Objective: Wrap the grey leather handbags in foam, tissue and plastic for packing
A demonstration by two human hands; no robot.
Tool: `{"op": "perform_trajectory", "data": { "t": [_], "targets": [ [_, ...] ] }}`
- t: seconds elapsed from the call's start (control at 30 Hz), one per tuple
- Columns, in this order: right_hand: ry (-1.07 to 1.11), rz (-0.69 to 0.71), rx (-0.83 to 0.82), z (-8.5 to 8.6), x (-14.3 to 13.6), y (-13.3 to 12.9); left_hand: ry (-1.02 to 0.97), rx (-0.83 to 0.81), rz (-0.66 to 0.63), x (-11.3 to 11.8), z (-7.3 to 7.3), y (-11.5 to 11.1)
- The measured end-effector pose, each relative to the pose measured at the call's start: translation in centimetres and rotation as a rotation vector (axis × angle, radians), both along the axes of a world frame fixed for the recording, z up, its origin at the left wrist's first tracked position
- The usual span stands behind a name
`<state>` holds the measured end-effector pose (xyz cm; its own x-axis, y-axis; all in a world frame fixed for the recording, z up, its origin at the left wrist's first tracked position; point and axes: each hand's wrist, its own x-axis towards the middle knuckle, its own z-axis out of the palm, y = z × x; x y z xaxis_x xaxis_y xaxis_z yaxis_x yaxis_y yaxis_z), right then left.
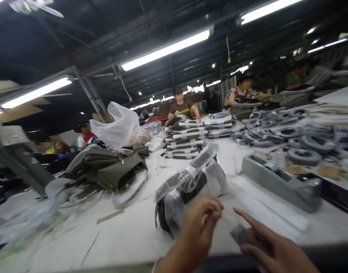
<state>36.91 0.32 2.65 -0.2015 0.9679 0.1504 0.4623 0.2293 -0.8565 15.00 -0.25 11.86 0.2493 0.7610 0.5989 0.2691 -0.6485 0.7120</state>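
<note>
In front of my left hand (198, 223), an olive handbag (161, 216) stands on the table, with white wrapping over its sides and clear plastic around its handle (176, 181). The fingers of that hand are pinched together; whatever is between them, if anything, is too fine to make out. My right hand (276, 246) holds a small grey, flat piece (243, 235) between thumb and fingers, its index finger stretched out towards the left hand. Blur hides what the grey piece is. Beyond the right hand sits a grey tape dispenser (279, 182).
Unwrapped olive bags (119, 172) lie at the left near a translucent plastic bag (119, 123). Stacked wrapped bags (185, 140) stand at the back. Several coiled grey straps (304, 155) cover the right, behind white sheets (265, 204). A co-worker (184, 106) stands across the table.
</note>
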Motion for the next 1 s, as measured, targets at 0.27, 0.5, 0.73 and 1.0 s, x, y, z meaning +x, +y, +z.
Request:
{"op": "perform_trajectory", "data": {
  "t": [0.27,0.5,0.73,1.0],
  "targets": [
    [0.048,0.007,-0.104,3.2,-1.5,-1.2,-0.097,-0.167,0.279,-1.8,0.5,0.1],
    [0.168,0.167,-0.141,3.4,-2.8,-1.1,-0.022,-0.171,0.237,-2.0,1.4,0.1],
    [0.413,0.164,-0.015,5.8,-7.2,-0.1,0.061,-0.156,0.184,-1.4,2.4,0.0],
    [0.645,0.153,-0.111,6.2,-9.2,0.5,-0.039,-0.201,0.172,-2.2,2.0,0.4]
  ]
}}
